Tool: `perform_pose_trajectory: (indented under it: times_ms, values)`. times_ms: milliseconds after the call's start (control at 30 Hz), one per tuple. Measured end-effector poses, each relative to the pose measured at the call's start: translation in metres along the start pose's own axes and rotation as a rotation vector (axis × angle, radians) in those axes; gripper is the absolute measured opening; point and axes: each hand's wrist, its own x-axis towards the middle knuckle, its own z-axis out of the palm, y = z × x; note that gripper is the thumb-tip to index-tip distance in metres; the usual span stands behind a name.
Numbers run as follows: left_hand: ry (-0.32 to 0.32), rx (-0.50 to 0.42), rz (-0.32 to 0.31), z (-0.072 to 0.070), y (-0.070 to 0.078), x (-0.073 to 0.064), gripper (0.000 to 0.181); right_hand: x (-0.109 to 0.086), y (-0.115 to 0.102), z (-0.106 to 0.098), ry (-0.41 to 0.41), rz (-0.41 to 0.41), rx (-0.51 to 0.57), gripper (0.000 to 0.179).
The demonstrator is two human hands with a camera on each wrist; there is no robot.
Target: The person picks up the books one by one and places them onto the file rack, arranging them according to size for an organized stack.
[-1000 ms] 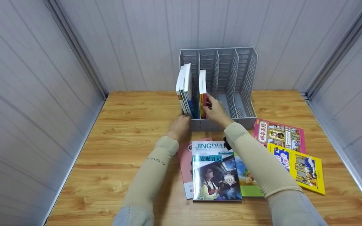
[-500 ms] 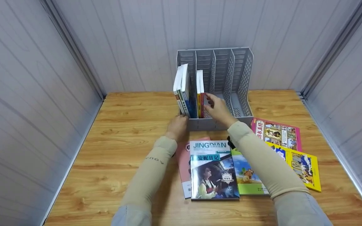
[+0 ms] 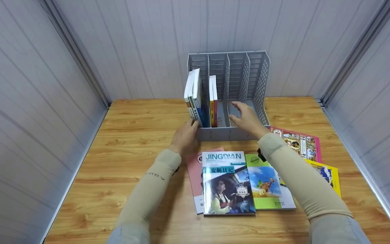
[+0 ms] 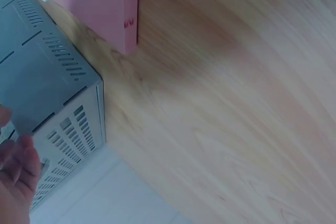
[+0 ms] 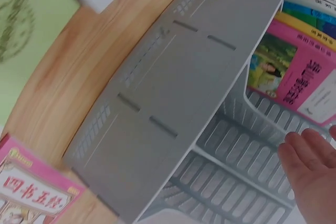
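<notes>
Head view: Left hand (image 3: 183,137), fingers bent, at the front left corner of the grey rack (image 3: 222,135), below the white-edged books (image 3: 191,88) in the leftmost compartment. Right hand (image 3: 247,118), half open and holding nothing — right of the pink-spined book (image 3: 215,113), which stands in the second compartment.

Left wrist view: fingertips at the rack's upper edge; whether they grip it, cannot tell.

Right wrist view: fingers loosely extended over the compartments — pink cover upright nearby.
</notes>
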Motion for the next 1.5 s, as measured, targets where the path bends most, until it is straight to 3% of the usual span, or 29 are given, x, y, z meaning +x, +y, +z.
perform_pose_trajectory:
  times_ms: [167,267,433,600,867,1033,1333,1500]
  values:
    - [0.12,0.038,0.064,-0.01,-0.001,-0.009,0.047,-0.008,0.008,-0.011,-0.005,0.037,-0.051,0.06]
    - [0.129,0.059,0.051,-0.013,0.002,-0.016,0.033,-0.011,0.015,-0.014,-0.015,0.055,-0.07,0.061]
    - [-0.005,0.015,-0.105,-0.014,0.013,-0.031,0.029,-0.017,0.029,-0.015,-0.027,0.068,-0.121,0.062]
    - [-0.144,-0.026,-0.25,-0.007,0.028,-0.046,0.029,-0.025,0.041,-0.012,-0.057,0.104,-0.24,0.066]
    - [-0.296,-0.078,-0.298,0.009,0.055,-0.067,0.038,-0.033,0.057,-0.004,-0.137,0.151,-0.314,0.067]
    - [-0.331,-0.057,-0.276,0.017,0.072,-0.078,0.053,-0.036,0.066,0.005,-0.126,0.179,-0.363,0.062]
    - [-0.397,0.197,-0.193,0.022,0.096,-0.092,0.069,-0.039,0.07,0.015,-0.076,0.216,-0.393,0.054]
    - [-0.383,0.313,-0.159,0.026,0.107,-0.097,0.076,-0.038,0.071,0.015,-0.061,0.202,-0.387,0.048]
